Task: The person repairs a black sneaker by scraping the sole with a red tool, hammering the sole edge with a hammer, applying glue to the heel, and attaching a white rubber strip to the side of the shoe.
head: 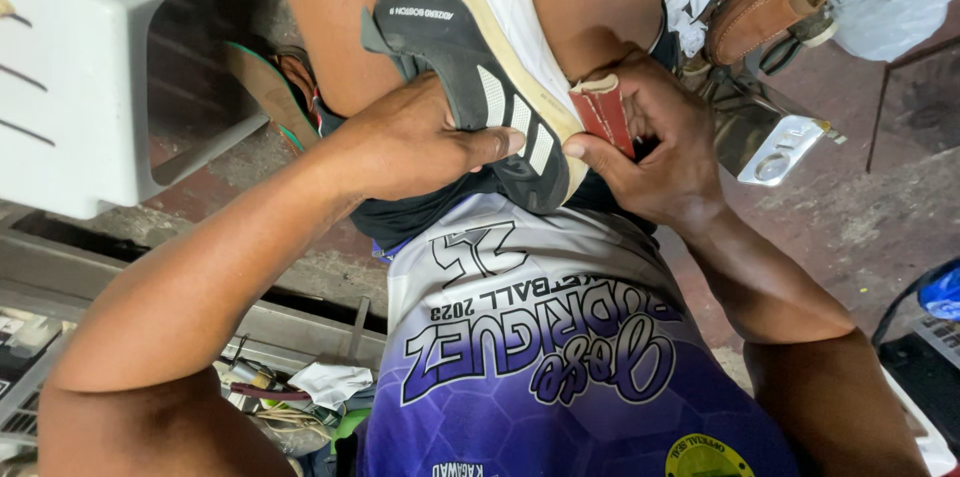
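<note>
On the lap, left hand (420, 142) is gripping a black shoe (480, 67); right hand (650, 142) is pinching folded red sandpaper (605, 112) against its sole.

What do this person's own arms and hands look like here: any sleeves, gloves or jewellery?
Both forearms are bare up to the elbows, with no sleeve in sight. The left hand and the right hand wear no gloves, and no rings, watch or wristband show. The nails visible on the fingertips are short. The upper arms run out of frame.
</note>
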